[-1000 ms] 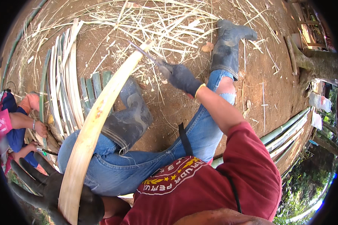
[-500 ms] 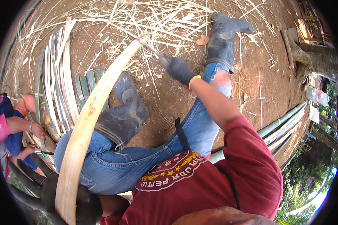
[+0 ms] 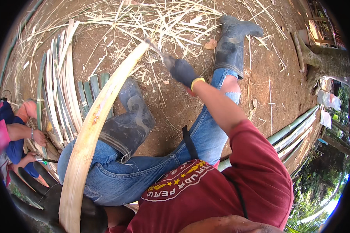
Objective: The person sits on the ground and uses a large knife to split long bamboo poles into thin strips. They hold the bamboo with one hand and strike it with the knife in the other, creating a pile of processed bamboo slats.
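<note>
Head view: left hand (image 3: 52, 200), black-gloved, lay at lower left with fingers spread wide; a long pale wooden strip (image 3: 90, 134) crossed its palm, no fingers wrapped over it. Right hand (image 3: 182, 72), in a dark glove with a yellow cuff, was closed around the handle of a knife (image 3: 159, 51); its blade was at the far tip of the strip, exact contact too small to tell. Strip position: slanting from the left palm up past the bent left knee, in front of the left boot (image 3: 130, 120) as seen by the camera. Whether it pressed on the blue jeans (image 3: 124, 182) could not be told.

Surroundings: long slats (image 3: 70, 70) and shorter green strips (image 3: 93, 88) lay on the brown soil left of the boot; shavings (image 3: 179, 27) were scattered beyond the knife. Right boot (image 3: 229, 50) stood out farther off. At the left edge, a co-worker's hand (image 3: 39, 137) was near the slats. Poles (image 3: 295, 132) lay at right.
</note>
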The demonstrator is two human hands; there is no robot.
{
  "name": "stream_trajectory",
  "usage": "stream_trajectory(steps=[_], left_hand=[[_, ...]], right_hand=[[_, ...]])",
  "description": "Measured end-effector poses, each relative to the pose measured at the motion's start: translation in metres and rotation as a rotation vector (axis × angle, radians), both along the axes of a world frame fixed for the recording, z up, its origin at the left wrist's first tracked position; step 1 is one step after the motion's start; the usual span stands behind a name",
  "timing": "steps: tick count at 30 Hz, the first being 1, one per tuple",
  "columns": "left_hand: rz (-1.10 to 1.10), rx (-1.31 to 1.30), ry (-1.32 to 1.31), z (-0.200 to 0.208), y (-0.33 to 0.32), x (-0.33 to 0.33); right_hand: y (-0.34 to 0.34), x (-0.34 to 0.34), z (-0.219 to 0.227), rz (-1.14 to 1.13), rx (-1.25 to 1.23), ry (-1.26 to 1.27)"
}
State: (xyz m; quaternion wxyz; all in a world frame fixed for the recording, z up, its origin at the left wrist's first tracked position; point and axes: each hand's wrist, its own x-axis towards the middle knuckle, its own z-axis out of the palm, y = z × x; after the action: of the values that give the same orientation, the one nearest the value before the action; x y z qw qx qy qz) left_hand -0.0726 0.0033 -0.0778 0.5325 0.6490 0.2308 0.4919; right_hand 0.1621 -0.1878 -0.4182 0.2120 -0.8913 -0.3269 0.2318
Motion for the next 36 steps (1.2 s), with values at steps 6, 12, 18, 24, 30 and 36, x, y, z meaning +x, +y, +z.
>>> stream_trajectory(steps=[6,12,18,24,30,36], left_hand=[[0.002,-0.030,-0.007,0.003,0.007,-0.013],[-0.147,-0.159,-0.244,0.015,-0.001,-0.024],[-0.161,-0.100,-0.220,0.007,-0.003,-0.016],[-0.037,0.036,-0.136,0.013,-0.003,-0.018],[0.223,0.106,0.029,0.010,-0.014,-0.019],[0.204,0.094,0.065,0.007,-0.012,-0.014]], right_hand=[[-0.029,0.004,-0.008,-0.381,0.382,0.905],[-0.001,-0.058,0.148,-0.120,0.558,0.781],[0.035,-0.135,0.280,0.338,0.747,0.136],[0.032,-0.114,0.277,0.290,0.188,0.057],[0.014,-0.115,0.280,0.373,0.533,0.149],[0.016,-0.115,0.298,0.458,0.459,0.202]])
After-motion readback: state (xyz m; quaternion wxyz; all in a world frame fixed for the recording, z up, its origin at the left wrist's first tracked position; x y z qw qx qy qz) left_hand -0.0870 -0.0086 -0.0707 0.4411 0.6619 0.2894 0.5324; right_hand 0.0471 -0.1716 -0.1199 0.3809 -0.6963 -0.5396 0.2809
